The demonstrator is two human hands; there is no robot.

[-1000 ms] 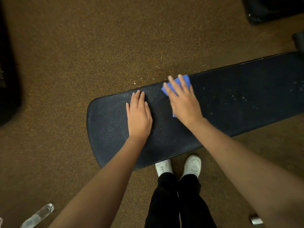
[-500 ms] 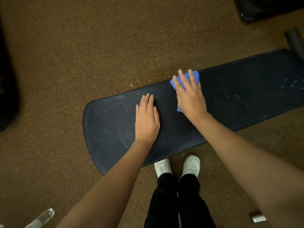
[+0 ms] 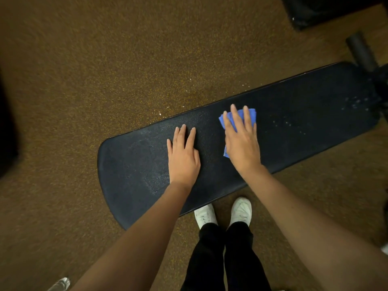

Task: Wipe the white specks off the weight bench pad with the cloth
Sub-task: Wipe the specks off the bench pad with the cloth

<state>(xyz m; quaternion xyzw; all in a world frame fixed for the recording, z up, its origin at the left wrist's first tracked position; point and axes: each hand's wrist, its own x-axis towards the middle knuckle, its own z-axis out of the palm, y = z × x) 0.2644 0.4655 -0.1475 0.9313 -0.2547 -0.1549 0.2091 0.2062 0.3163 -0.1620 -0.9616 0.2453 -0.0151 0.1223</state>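
The right hand presses the blue cloth flat on the bench pad, fingers slightly spread. The left hand rests beside it, fingers nearly together. White specks lie on the pad beyond the cloth.

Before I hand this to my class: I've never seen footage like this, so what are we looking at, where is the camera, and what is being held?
The camera sits on a person's head, looking down at their own arms. A long dark weight bench pad crosses the brown floor. The left hand rests flat on it. The right hand presses a blue cloth flat against it. White specks remain to the right of the cloth. Below are their white shoes.
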